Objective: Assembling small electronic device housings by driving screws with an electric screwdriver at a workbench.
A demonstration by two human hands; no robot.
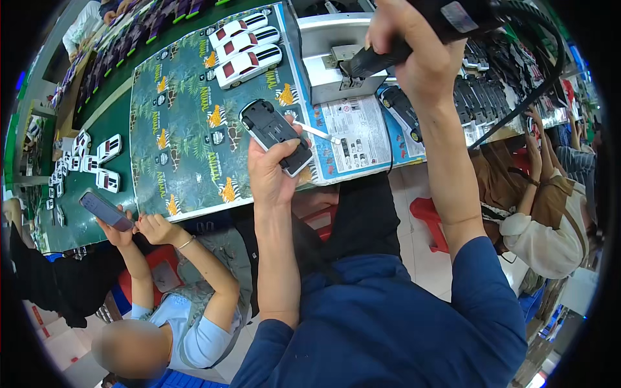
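My left hand point(270, 173) grips a white toy car point(266, 124) turned over, its black underside and wheels facing up. Beside its far side a thin white strip point(321, 134) slants over a printed sheet point(352, 123). My right hand point(420, 61) is wrapped round a corded black power driver point(378, 59), whose nose points down-left at a small metal block point(337, 59) on a grey metal box point(317, 85). The driver's tip is hard to make out there. Right of the sheet, partly behind my right forearm, lies another toy car point(400, 111), underside up.
Three white toy cars point(249, 68) stand on the patterned mat point(187, 129). More white cars point(107, 161) sit at the left. Dark car bases point(475, 100) and a black cable point(540, 87) are at the right. A co-worker at left holds a phone point(103, 208); a red stool point(430, 223) stands below.
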